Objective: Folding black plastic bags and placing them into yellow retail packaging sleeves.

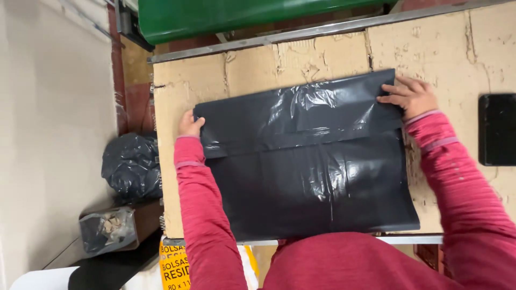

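A black plastic bag (312, 166) lies flat on a worn cardboard-covered table (258, 70), with its far part folded over towards me. My left hand (189, 124) pinches the bag's far left corner. My right hand (409, 95) presses its fingers on the far right corner. Both arms wear red sleeves and frame the bag on either side.
A flat black rectangular object (497, 129) lies on the table at the right edge. A green cylinder (242, 16) runs along the far side behind a metal rail. On the floor to the left sit a full black bag (131, 166) and a small bin (110, 230).
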